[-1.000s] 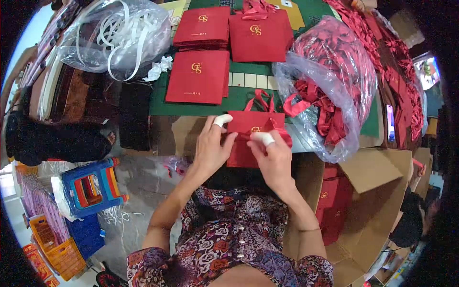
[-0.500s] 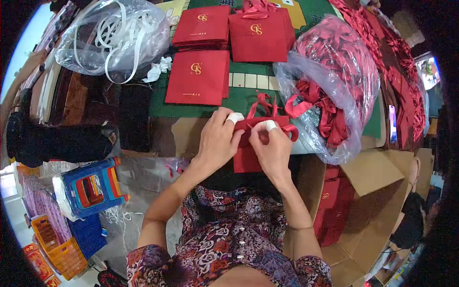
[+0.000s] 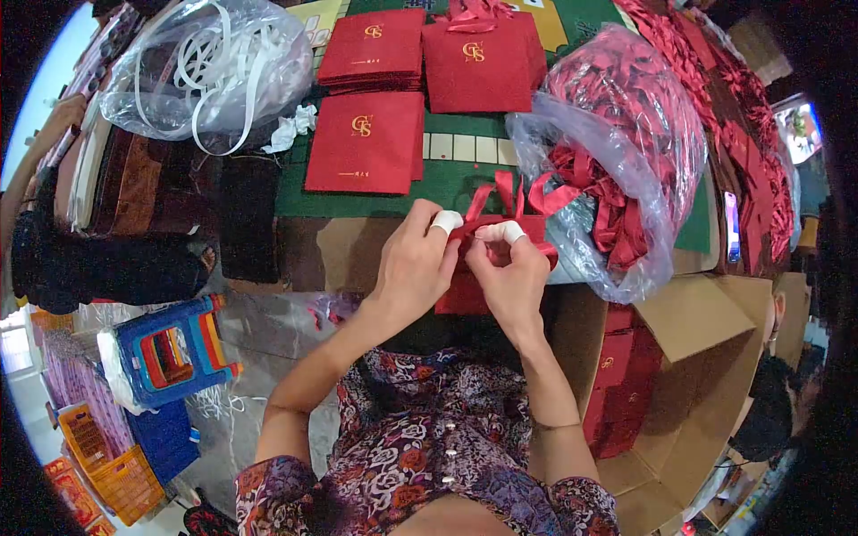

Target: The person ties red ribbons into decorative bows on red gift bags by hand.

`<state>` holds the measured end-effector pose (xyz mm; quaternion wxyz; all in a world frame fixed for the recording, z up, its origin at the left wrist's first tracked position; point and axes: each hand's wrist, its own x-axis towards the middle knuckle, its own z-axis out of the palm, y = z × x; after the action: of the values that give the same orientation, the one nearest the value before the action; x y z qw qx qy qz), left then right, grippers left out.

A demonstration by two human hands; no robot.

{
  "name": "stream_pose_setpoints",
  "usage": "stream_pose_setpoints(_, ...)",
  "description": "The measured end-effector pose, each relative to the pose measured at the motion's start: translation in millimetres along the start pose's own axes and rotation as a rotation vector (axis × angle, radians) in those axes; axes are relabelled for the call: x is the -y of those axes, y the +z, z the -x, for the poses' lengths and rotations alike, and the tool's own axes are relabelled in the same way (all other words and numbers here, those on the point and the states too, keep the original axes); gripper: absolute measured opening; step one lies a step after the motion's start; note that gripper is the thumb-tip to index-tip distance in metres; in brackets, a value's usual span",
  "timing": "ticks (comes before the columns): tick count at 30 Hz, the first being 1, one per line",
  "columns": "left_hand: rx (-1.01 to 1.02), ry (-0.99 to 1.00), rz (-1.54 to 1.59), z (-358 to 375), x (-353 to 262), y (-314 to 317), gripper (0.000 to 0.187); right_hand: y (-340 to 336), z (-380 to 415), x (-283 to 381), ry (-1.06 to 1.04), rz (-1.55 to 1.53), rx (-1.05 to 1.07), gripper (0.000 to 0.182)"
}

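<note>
At the table's near edge, both hands are on a red paper gift bag, which hangs partly below the edge. My left hand is closed on the bag's upper left rim, thumb and index finger together. My right hand pinches at the rim just beside it, apparently on the ribbon; the fingertips cover the exact spot. White tape wraps both index fingers. Red ribbon loops up behind the rim. To the right, an open clear plastic bag is full of red ribbons, some spilling toward my right hand.
Stacked red gift bags with gold lettering lie on the green table. Another gift bag has ribbon handles. A plastic bag of white straps sits back left. An open cardboard box holds red bags; a blue stool stands left.
The ribbon loops behind the rim stand higher and spread wider to the right. Both hands stay at the rim, with small finger shifts. The view has moved slightly.
</note>
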<state>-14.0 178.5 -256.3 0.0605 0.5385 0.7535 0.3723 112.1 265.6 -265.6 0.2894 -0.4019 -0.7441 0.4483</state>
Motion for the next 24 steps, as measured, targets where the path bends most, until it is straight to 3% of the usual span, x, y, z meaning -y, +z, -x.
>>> stream_pose_setpoints(4, -0.03, 0.011, -0.023, 0.8, -4.1, 1.2, 0.019, 6.5, 3.6, -2.7, -0.182, 0.087, -0.104, 0.013)
stream_pose_setpoints(7, -0.033, 0.023, -0.037, 2.0, -5.2, 3.5, 0.016, 12.6, 4.8, -10.2, -0.405, 0.185, -0.177, 0.024)
stream_pose_setpoints(13, -0.011, -0.008, 0.016, 0.4, -9.0, 2.7, 0.012, 14.4, 5.1, -22.5, -0.619, 0.178, -0.245, 0.03)
stream_pose_setpoints(24, 0.124, -0.144, 0.292, -5.2, 4.1, 0.2, 0.011, 15.1, 6.2, -34.3, -0.685, 0.193, -0.151, 0.032)
